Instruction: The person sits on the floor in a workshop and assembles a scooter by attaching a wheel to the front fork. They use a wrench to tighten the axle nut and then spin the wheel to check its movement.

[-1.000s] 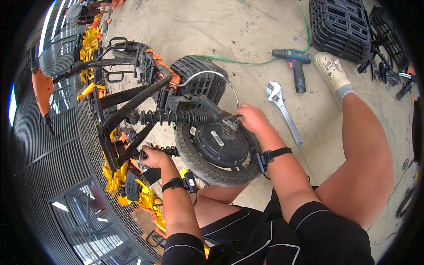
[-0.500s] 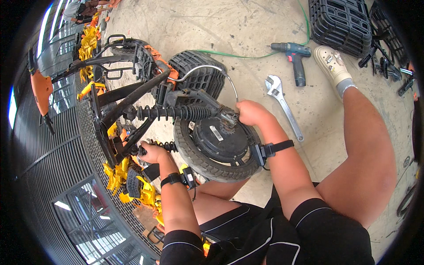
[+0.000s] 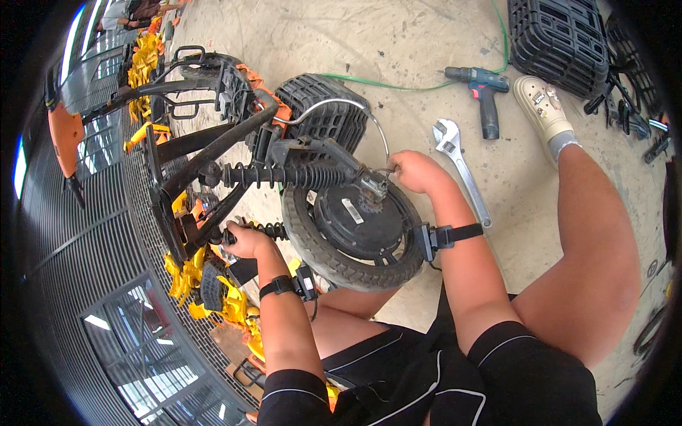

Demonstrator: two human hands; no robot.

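Note:
A tilted bike frame [image 3: 206, 157] with black tubes lies in front of me, its rear wheel [image 3: 302, 245] toward me. At the wheel's centre is a black round hub motor [image 3: 362, 228]. My left hand [image 3: 246, 240] is wrapped round the end of the nearer coil-spring shock absorber [image 3: 273, 231]. A second shock absorber [image 3: 284, 176] runs along the far side to the axle end [image 3: 374, 186]. Just right of that axle end, my right hand [image 3: 420, 172] is closed in a pinch; what its fingertips hold is too small to make out. A thin silver rod [image 3: 334, 101] curves down near its fingers.
On the concrete floor to the right lie an adjustable wrench [image 3: 460, 170] and a cordless drill [image 3: 483, 96]. A black plastic basket [image 3: 559, 46] stands beyond, near my shoe [image 3: 542, 108]. A green hose [image 3: 398, 86] crosses the floor. Yellow parts [image 3: 234, 305] are piled at left.
My right hand has drawn slightly to the right, off the axle end, its fingers still closed. My left hand stays on the shock absorber. The whole view has shifted a little.

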